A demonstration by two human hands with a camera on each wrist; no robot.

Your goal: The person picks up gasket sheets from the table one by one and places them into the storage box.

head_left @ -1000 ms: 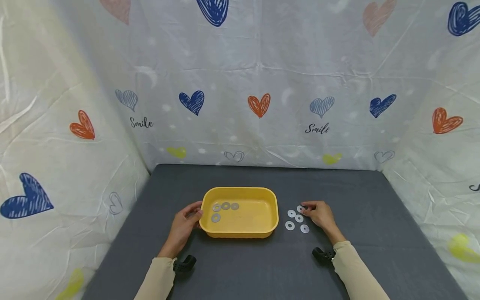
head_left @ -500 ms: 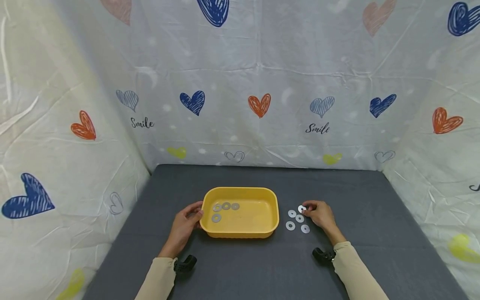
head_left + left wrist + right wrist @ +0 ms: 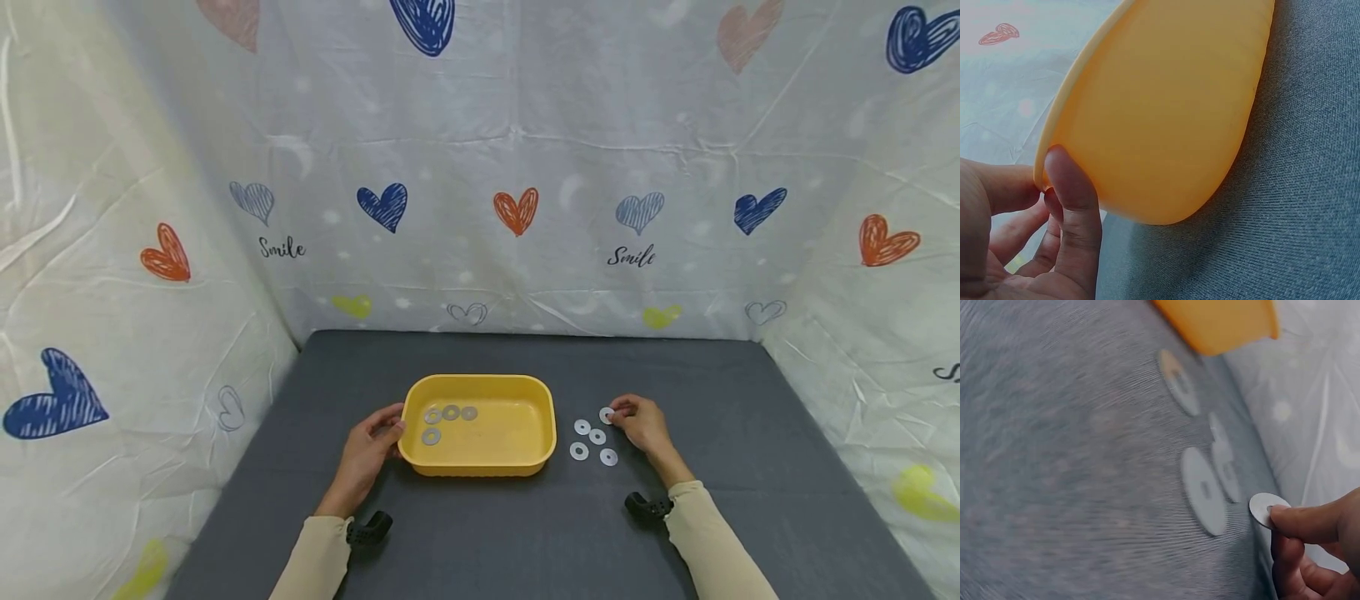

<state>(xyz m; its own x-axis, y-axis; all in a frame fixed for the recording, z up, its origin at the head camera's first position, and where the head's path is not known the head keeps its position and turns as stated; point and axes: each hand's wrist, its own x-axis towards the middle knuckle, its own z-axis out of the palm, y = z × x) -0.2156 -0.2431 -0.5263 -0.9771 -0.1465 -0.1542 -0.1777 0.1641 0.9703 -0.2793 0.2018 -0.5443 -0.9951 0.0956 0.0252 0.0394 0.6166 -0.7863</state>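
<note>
My left hand (image 3: 367, 450) pinches the left rim of a yellow plastic tub (image 3: 487, 446); thumb and fingers close on that rim in the left wrist view (image 3: 1063, 219). Several flat grey washers (image 3: 431, 436) lie inside the tub, toward its left. Right of the tub, my right hand (image 3: 643, 429) holds a washer (image 3: 1263, 508) between thumb and fingers, tilted up off the cloth in the right wrist view. Several more silver washers (image 3: 579, 451) lie flat on the table between that hand and the tub.
A dark grey cloth (image 3: 487, 533) covers the table. Pale curtains printed with hearts (image 3: 517, 208) enclose the back and both sides. A black wrist strap (image 3: 369, 529) sits at my left cuff, another (image 3: 647, 508) at my right.
My right hand has lifted slightly and shifted a little right, raising the washer it pinches. The left hand and tub stay in place.
</note>
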